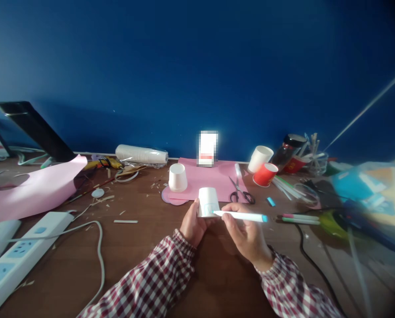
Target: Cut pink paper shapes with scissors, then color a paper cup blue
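My left hand [195,224] is closed around a white paper cup [208,197], which it holds with the base up. Light blue lines are drawn on the side of the cup facing me. Between the fingers of my right hand [245,232] is a white marker pen [242,216] with a light blue end. Its tip touches or nearly touches the cup near the drawn lines. Beyond the cup lies a pink paper sheet [200,176], with a second white paper cup [178,177] standing upside down at its left. A small blue pen cap [271,202] lies to the right.
Scissors [239,192] lie on the pink sheet's right side. A red paper cup [265,175] stands behind them to the right. At left are a power strip [25,254] with a cable, a curled pink sheet [35,190] and a stack of cups [141,154]. Paper scraps litter the table.
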Demonstrator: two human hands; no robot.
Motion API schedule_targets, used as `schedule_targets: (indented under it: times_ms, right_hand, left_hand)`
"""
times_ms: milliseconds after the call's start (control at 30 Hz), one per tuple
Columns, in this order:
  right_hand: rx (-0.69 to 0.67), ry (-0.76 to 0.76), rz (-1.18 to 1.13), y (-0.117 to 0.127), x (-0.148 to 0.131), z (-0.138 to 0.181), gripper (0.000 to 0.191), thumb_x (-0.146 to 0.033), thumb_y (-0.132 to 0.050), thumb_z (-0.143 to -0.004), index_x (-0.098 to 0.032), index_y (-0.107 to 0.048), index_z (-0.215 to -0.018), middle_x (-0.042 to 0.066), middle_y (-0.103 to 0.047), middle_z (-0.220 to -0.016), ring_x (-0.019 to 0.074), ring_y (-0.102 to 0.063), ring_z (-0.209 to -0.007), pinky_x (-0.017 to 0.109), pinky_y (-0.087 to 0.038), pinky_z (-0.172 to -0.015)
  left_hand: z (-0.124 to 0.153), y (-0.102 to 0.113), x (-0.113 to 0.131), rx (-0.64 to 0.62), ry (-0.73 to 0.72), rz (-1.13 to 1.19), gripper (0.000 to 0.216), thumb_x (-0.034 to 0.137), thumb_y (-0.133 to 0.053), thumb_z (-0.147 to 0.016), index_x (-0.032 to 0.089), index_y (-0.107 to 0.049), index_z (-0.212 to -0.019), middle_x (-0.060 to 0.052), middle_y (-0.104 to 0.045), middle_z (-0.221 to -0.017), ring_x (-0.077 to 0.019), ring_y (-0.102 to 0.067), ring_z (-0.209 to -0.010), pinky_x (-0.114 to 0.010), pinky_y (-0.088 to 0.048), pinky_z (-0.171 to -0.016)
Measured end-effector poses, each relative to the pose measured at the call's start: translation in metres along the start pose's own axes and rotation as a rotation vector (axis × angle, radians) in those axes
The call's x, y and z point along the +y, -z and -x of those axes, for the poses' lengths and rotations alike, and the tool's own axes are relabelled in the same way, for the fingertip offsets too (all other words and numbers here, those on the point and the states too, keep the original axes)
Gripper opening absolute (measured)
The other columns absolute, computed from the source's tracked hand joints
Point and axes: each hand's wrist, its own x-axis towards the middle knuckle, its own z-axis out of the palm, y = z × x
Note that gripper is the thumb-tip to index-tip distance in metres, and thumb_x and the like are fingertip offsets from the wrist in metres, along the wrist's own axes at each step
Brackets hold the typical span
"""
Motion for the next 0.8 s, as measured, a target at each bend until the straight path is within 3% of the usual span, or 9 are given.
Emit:
schedule_targets:
  times_ms: [367, 700, 800]
  right_hand:
    - [0.032, -0.033, -0.036, -0.0012, 0.0029, -0.0003, 0.010, -0.025, -0.050, -0.088, -0.019, -0.056, -0.093, 0.002, -0.060, -0.075, 0.0151, -0.056, -0.065, 0.025, -0.046, -0.060]
    - [-0.066, -0.056, -0.080, 0.0006, 0.0001, -0.0012, 0.010, -0.025, -0.049, -0.088, -0.018, -0.055, -0.090, 0.001, -0.058, -0.071, 0.0133, -0.053, -0.056, 0.023, -0.044, -0.052]
    - [-0.022, -0.063, -0.103, -0.0013, 0.0013, -0.0006, 0.010, -0.025, -0.049, -0.088, -0.018, -0.055, -0.091, 0.002, -0.059, -0.072, 0.0135, -0.054, -0.059, 0.022, -0.044, -0.051]
  left_hand:
    - [0.0005, -0.0010, -0.0003, -0.027, -0.014, -0.021, 0.036, 0.039, -0.049, -0.084, 0.010, -0.057, -0.103, -0.012, -0.064, -0.087, -0.0232, -0.060, -0.080, -0.039, -0.048, -0.073]
    - [0.0019, -0.0010, -0.0022, -0.023, -0.033, -0.089, 0.036, 0.043, -0.048, -0.084, 0.010, -0.059, -0.096, -0.007, -0.061, -0.077, -0.0175, -0.056, -0.068, -0.032, -0.044, -0.065]
    - [0.0015, -0.0003, -0.0028, -0.027, -0.024, -0.088, 0.038, 0.044, -0.049, -0.084, 0.011, -0.058, -0.099, -0.007, -0.060, -0.078, -0.0165, -0.055, -0.067, -0.030, -0.043, -0.063]
